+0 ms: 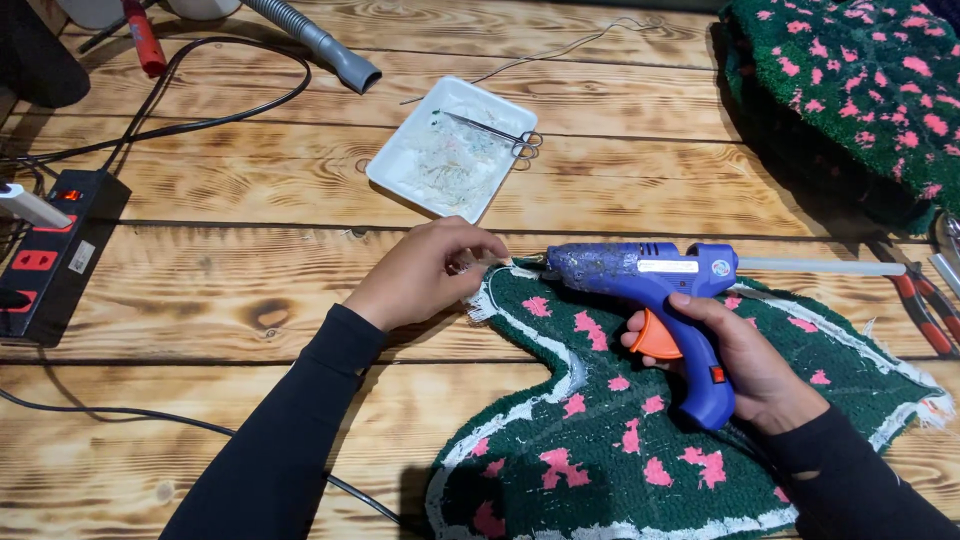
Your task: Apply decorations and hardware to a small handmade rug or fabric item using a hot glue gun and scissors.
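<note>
My right hand grips the handle of a blue glue gun with an orange trigger; a pale glue stick juts out of its back to the right. The nozzle points left at the top edge of a dark green rug piece with pink spots and a white border, lying face down on the wooden table. My left hand pinches that rug's white edge right at the nozzle tip.
A white tray with a pair of small scissors lies behind the rug. A black power strip and cables sit at the left. More green and pink rug fills the top right. Red-handled pliers lie at the right edge.
</note>
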